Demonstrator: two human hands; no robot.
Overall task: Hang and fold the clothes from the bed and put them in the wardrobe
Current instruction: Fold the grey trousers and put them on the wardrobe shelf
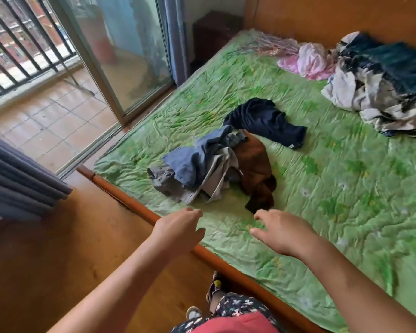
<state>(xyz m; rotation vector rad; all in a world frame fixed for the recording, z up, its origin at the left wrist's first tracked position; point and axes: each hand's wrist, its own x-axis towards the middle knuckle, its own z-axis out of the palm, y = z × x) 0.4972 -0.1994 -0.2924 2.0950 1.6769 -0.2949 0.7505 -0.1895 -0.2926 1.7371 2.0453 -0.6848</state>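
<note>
A heap of clothes lies in the middle of the bed with the green quilt [322, 188]: a blue garment [192, 162] over grey ones, a brown garment [255, 169] on the right and a dark navy one [267, 121] behind. My left hand [178, 231] hovers over the bed's wooden edge, fingers loosely curled, holding nothing. My right hand [279, 231] reaches over the quilt just short of the brown garment's lower end, fingers relaxed and empty. The wardrobe is out of view.
Near the wooden headboard [322, 18] lie a pink cloth [308, 61] and a black-white-teal bundle [384, 85]. A glass sliding door [120, 51] and a balcony with railings are on the left, with grey curtains [17, 186] and a dark nightstand [214, 32]. The floor is wood.
</note>
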